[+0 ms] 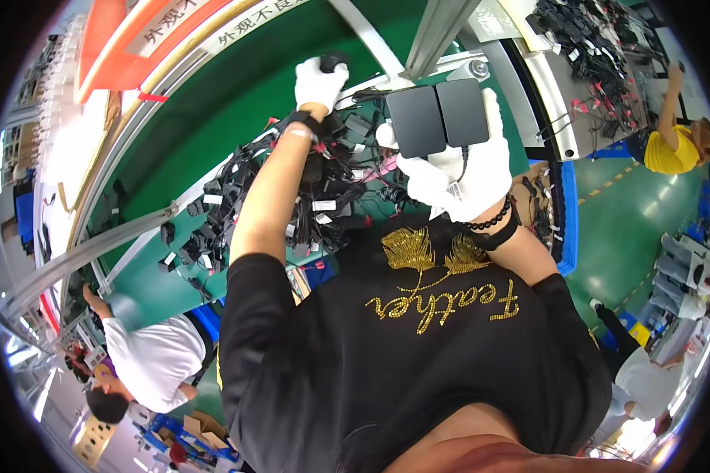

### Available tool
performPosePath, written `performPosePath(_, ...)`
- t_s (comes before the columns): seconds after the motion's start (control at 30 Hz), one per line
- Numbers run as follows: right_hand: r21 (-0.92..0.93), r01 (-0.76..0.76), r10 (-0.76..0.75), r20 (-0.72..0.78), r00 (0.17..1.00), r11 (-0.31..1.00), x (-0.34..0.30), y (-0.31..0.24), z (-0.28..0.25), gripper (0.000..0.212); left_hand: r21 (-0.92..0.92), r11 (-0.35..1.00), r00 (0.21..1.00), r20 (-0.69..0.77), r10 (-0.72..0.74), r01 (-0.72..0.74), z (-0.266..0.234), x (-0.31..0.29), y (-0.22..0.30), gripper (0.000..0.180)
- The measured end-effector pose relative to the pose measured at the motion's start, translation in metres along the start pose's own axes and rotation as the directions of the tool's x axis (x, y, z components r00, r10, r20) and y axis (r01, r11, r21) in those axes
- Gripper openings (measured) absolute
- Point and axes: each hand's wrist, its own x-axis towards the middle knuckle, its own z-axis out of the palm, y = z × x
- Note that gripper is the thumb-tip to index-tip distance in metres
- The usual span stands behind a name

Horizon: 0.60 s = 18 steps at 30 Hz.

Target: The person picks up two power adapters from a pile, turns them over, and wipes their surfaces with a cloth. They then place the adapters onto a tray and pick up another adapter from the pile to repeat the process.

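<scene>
Both my hands wear white gloves. My right hand (pixel 480 177) is raised palm up and closed round two flat black square-cornered boxes (pixel 416 122), lying side by side. A short black cable hangs from one of them over the palm. Farther off to the left, my left hand (pixel 317 85) reaches over the green surface, its fingers curled round a small black piece (pixel 334 63). The glove hides most of that piece, so its kind is unclear. Below my left wrist lies a tangled heap of black adapters and cables (pixel 315 193) with white tags and red parts.
A metal rail (pixel 142 229) runs along the green belt (pixel 213 110), and a metal post (pixel 438 35) rises ahead. More cables (pixel 599 63) lie on a table at the right. A blue-edged bin (pixel 568 221) stands by my right elbow. Other people are around, one in white (pixel 162 359).
</scene>
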Motion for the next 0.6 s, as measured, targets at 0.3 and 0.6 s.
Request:
performPosePath(0.3, -0.664, 0.243, -0.090, 0.256, 0.963, 0.707, 0.020, 0.060, -0.022, 0.059, -0.900, 0.326, 0.867, -0.391, -0.308, -0.290, -0.117, -0.113, 0.113, 0.020)
performPosePath(0.6, -0.712, 0.699, 0.113, 0.702, 0.703, 0.066, -0.004, 0.055, -0.011, 0.091, -0.966, 0.013, 0.862, -0.235, -0.448, -0.257, -0.118, -0.131, 0.111, 0.039)
